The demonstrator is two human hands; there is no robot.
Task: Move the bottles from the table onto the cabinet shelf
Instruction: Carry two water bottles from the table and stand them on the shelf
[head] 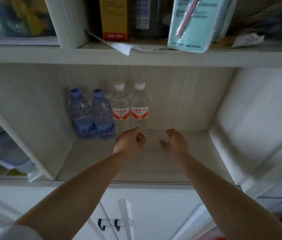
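Both forearms reach into the cabinet shelf [180, 172], left hand [130, 142] loosely curled and right hand [175, 142] open, both empty; four bottles [109, 111] stand far-left, so fetching more from the unseen table likely follows.

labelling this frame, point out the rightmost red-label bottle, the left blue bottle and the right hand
rightmost red-label bottle [139, 110]: head view, on its red and white label
left blue bottle [80, 115]: head view, mid body
right hand [175, 142]: head view, back of the hand

The light is dim and soft. The shelf [136, 54] edges bend near the borders from the wide lens. Upper items and lower corners look blurred; the centre is sharper.
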